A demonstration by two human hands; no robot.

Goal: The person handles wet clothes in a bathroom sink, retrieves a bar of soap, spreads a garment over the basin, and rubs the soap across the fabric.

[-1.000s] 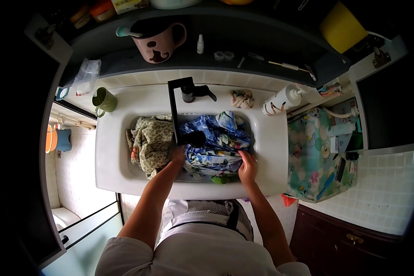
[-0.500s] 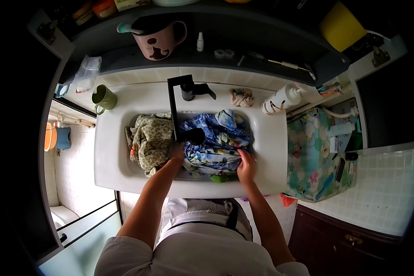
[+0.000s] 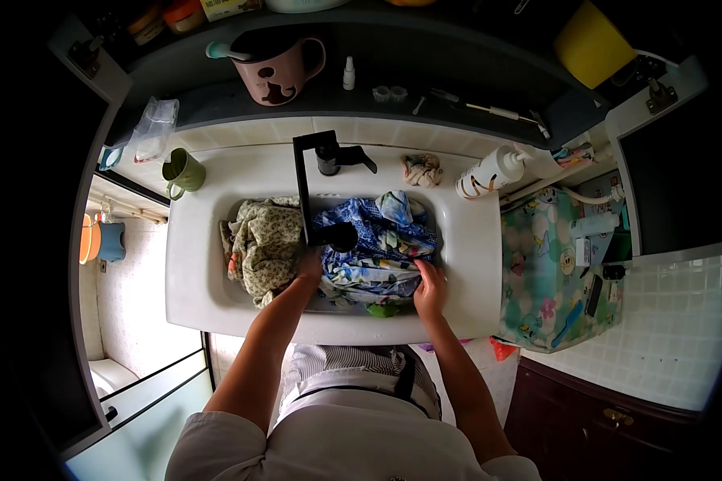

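Blue floral fabric (image 3: 369,272) lies bunched in the right part of the white sink (image 3: 192,280). My right hand (image 3: 430,290) grips its right edge, thumb and fingers closed on the cloth. At the fabric's left edge is my left hand (image 3: 309,266), under the black faucet (image 3: 302,192); its fingers are hidden by the spout and the cloth. A beige patterned garment (image 3: 265,248) is heaped in the left part of the sink, beside my left hand. Something green (image 3: 385,309) shows at the front of the basin, below the blue fabric.
A green mug (image 3: 184,172) stands on the sink's back left corner. Along the back right are a crumpled cloth (image 3: 422,170) and a white pump bottle (image 3: 493,172). Above, a dark shelf (image 3: 200,100) carries a pink mug (image 3: 274,78). The faucet spout reaches over the basin.
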